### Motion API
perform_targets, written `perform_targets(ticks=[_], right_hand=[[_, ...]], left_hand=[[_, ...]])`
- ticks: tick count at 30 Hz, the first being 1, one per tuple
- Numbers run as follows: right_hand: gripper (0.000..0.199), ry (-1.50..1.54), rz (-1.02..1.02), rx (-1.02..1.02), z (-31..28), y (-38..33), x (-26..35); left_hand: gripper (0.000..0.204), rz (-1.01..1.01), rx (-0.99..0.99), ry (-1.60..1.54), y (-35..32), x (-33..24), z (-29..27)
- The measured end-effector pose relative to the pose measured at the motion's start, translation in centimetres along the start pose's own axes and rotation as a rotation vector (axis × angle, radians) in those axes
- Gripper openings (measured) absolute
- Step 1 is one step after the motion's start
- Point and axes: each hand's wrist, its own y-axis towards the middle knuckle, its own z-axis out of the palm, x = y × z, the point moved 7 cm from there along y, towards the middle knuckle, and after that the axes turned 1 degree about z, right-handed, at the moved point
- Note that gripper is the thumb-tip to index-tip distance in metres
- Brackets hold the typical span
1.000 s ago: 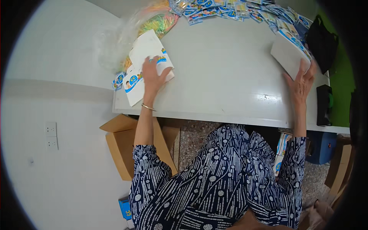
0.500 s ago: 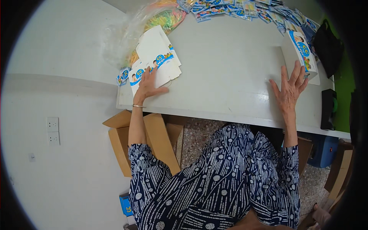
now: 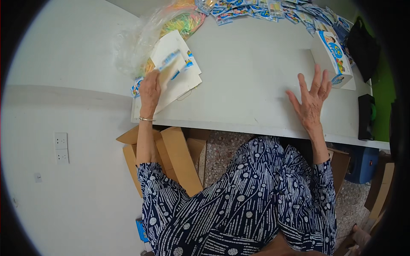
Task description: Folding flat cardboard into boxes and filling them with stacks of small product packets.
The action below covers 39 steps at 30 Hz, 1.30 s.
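Note:
My left hand (image 3: pixel 149 93) is closed on the edge of a flat, unfolded carton (image 3: pixel 170 68), white with blue print and blurred by motion. It is tilted up over a stack of similar flat cartons (image 3: pixel 188 83) at the table's left side. My right hand (image 3: pixel 312 102) has its fingers spread, with nothing in it, over the table's right part. Just beyond its fingertips stands a folded white carton box (image 3: pixel 331 55) with a blue printed side.
Small printed packets (image 3: pixel 256 10) lie heaped along the far edge of the white table (image 3: pixel 247 77). A clear bag of colourful thin sticks (image 3: pixel 183 23) is at far left. A black tape dispenser (image 3: pixel 366 117) stands at right. Open cardboard boxes (image 3: pixel 181 158) sit below the table's front edge.
My left hand has closed on a flat carton and lifted it off the stack, moving slightly left. My right hand has drawn back left from the folded box, fingers still spread.

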Motion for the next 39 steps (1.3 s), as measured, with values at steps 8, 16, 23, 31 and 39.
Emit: perform_targets(ticks=[8, 16, 23, 31, 39], right_hand=[[0.044, 0.717, -0.018, -0.068, -3.3, 7.2, 3.2], [0.05, 0.953, 0.068, 0.475, -1.5, 5.2, 3.8], [0.025, 0.795, 0.166, 0.405, -2.2, 7.3, 2.3], [0.027, 0.842, 0.161, 0.018, -6.0, 7.4, 3.5], [0.045, 1.326, 0.69, 0.139, -2.8, 4.3, 1.7]], left_hand=[[0.025, 0.647, -0.269, -0.08, 5.0, -22.4, -9.3], [0.023, 0.728, 0.043, -0.241, 8.3, -28.5, -6.1], [0.034, 0.927, -0.379, -0.263, 7.5, -32.2, -10.8], [0.022, 0.838, 0.058, -0.016, 5.4, -32.6, -10.3], [0.009, 0.736, 0.427, -0.335, 5.4, -32.2, -9.9]])
